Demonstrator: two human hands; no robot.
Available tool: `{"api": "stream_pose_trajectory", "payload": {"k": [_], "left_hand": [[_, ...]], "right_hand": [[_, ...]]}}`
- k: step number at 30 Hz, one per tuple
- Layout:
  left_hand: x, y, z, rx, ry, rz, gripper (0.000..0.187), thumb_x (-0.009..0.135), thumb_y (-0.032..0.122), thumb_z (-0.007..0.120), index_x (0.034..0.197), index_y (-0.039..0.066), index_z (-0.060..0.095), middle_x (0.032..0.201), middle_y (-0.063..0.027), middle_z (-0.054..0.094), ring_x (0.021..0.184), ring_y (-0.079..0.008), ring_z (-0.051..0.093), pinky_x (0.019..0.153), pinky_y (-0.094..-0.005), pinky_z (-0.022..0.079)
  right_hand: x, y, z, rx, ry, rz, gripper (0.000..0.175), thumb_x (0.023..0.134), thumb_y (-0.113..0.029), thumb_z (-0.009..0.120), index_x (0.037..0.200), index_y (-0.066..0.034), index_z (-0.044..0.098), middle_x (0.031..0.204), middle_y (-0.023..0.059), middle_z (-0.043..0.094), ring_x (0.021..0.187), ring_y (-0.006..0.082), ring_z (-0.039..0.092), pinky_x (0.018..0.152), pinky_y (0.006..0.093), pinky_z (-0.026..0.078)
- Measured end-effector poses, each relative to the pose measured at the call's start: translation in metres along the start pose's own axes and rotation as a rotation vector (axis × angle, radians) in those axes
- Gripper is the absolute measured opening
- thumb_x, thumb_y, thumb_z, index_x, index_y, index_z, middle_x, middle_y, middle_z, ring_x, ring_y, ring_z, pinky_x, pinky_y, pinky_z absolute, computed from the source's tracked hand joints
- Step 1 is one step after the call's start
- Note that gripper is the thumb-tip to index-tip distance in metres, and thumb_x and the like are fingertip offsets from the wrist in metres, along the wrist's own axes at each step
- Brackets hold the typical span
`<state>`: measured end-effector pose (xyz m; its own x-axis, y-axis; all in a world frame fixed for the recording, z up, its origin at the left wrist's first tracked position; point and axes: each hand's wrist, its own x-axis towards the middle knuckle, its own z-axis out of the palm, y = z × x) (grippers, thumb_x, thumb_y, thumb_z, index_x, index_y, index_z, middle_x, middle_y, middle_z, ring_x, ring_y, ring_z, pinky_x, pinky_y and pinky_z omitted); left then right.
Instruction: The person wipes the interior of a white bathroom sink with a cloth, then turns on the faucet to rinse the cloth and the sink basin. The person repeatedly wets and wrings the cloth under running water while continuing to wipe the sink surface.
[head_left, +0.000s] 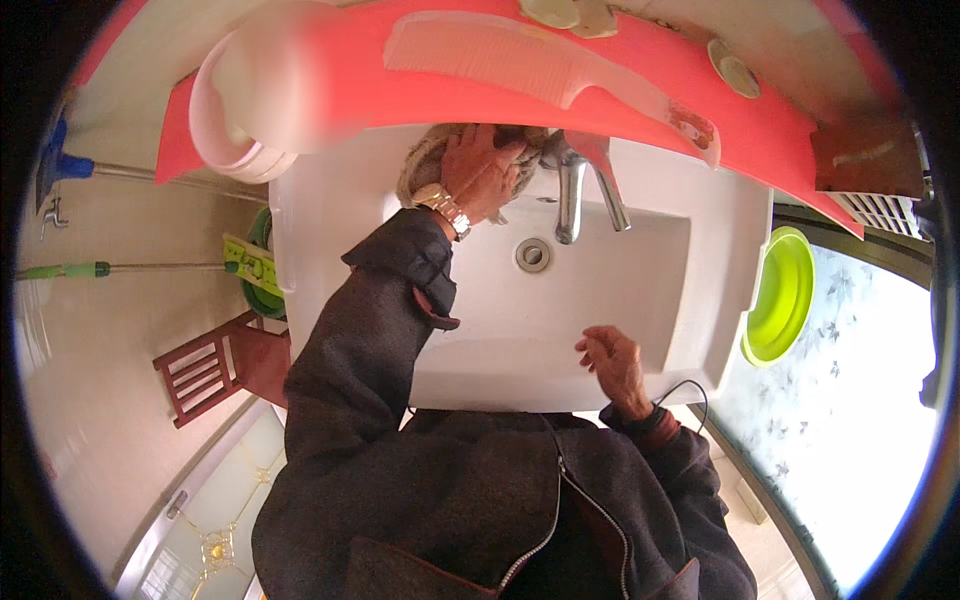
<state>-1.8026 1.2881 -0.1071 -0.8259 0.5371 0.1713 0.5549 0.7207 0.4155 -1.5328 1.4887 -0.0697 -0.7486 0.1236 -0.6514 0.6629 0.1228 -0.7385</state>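
Note:
My left hand (480, 169), with a metal-band watch (444, 210) at the wrist, lies over a bunched grey-brown cloth (424, 161). It presses the cloth on the back left ledge of a white washbasin (337, 195), just left of the chrome faucet (571, 199). The fingertips partly bend over the cloth, and its underside is hidden. Above the front right of the basin hovers my right hand (613, 364), holding nothing, its fingers loosely curved and a little apart. Between the hands sits the round metal drain (534, 256) in the basin floor.
A red shelf (360, 90) bearing a large translucent comb (487, 60) and a white cup-like container (217, 127) overhangs the basin's back. A lime-green plastic basin (780, 296) stands at right. A mop (255, 264) and reddish-brown chair (202, 367) are at left.

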Motion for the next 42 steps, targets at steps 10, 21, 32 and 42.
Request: {"api": "stream_pose_trajectory", "payload": {"k": [10, 21, 32, 42], "left_hand": [[0.036, -0.006, -0.005, 0.153, -0.299, -0.02, 0.034, 0.072, 0.024, 0.057, 0.102, 0.012, 0.066, 0.096, -0.0171, 0.065, 0.087, -0.0372, 0.061, 0.074, -0.0501, 0.05], [0.02, -0.002, -0.011, 0.314, -0.423, -0.152, 0.042, 0.076, 0.025, 0.052, 0.116, 0.015, 0.061, 0.109, -0.0233, 0.06, 0.094, -0.0421, 0.06, 0.076, -0.0538, 0.05], [0.007, -0.002, -0.002, 0.195, -0.319, -0.173, 0.044, 0.08, 0.026, 0.051, 0.121, 0.011, 0.06, 0.109, -0.0266, 0.057, 0.095, -0.0438, 0.058, 0.082, -0.0511, 0.049], [0.005, 0.003, -0.006, 0.193, -0.336, -0.214, 0.04, 0.082, 0.028, 0.051, 0.119, 0.016, 0.058, 0.11, -0.0253, 0.053, 0.094, -0.045, 0.058, 0.08, -0.0546, 0.048]], "right_hand": [[-0.021, 0.042, 0.022, -0.177, 0.033, -0.197, 0.016, 0.086, -0.008, 0.057, 0.098, 0.0019, 0.062, 0.079, 0.0171, 0.067, 0.068, 0.0294, 0.066, 0.062, 0.0371, 0.051], [-0.015, 0.028, 0.013, 0.128, 0.06, -0.162, 0.021, 0.091, -0.01, 0.055, 0.104, 0.0051, 0.06, 0.081, 0.0137, 0.068, 0.068, 0.0197, 0.064, 0.061, 0.0313, 0.052], [0.042, -0.197, -0.055, 0.569, 0.154, -0.68, 0.048, 0.097, -0.035, 0.05, 0.114, 0.009, 0.055, 0.096, 0.0155, 0.068, 0.085, 0.0179, 0.063, 0.078, 0.0289, 0.05], [0.056, -0.211, -0.049, 0.715, 0.147, -0.665, 0.038, 0.097, -0.032, 0.052, 0.101, 0.0057, 0.061, 0.091, 0.0159, 0.069, 0.074, 0.0191, 0.066, 0.067, 0.0286, 0.053]]}}
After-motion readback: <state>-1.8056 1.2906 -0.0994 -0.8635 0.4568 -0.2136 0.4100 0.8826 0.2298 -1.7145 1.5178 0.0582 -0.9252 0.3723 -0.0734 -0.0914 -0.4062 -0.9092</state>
